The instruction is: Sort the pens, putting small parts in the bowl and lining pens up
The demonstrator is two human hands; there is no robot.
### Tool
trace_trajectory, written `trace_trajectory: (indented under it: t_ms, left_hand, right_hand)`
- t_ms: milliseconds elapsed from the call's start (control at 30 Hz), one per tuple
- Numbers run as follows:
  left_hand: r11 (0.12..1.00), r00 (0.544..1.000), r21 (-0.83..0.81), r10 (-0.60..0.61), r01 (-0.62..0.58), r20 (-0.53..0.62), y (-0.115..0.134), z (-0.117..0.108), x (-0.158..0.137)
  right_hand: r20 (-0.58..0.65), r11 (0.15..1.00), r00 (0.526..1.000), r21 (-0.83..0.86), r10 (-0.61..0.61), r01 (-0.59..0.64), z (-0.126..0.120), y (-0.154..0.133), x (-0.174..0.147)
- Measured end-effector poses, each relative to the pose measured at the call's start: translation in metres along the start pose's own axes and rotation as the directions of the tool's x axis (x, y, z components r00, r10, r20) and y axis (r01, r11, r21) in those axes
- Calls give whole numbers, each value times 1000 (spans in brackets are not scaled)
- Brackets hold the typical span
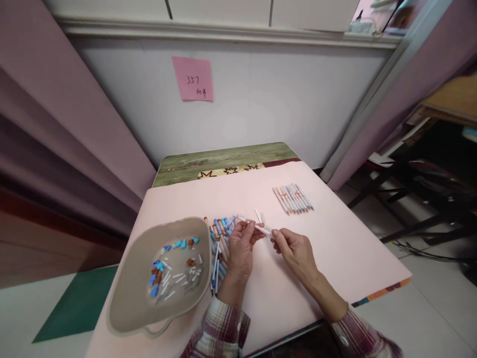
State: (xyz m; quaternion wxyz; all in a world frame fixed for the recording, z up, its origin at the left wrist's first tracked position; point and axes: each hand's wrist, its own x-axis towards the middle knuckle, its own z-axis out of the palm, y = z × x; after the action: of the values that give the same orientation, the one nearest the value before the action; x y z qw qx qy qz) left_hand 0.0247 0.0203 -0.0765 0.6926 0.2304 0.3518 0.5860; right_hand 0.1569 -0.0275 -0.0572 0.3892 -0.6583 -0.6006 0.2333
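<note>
In front of me a slim white marker pen [263, 229] lies slantwise between my two hands. My left hand [241, 246] is closed around its barrel with thumb and fingers. At the pen's near right end, my right hand [296, 248] pinches with thumb and forefinger; whether it grips a separate small part there is too small to tell. Just beyond the fingertips is another slim white piece [258, 215]. Beside and partly behind my left hand lies a loose pile of markers [217, 226] with blue, light-blue and brown ends.
A beige plastic bin [128, 298] at the left holds small blue, brown and white pieces. Farther right, a neat row of pens [293, 199] lies on the pink table [350, 253]. A pink note [193, 79] is stuck on the wall behind.
</note>
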Motion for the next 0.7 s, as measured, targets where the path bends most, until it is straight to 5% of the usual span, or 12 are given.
trace_trajectory:
  t_ms: [700]
  left_hand:
    - [998, 999, 47, 30, -31, 13, -2, -2, 0]
  right_hand:
    - [15, 1000, 1000, -21, 0, 1, 1, -1, 3]
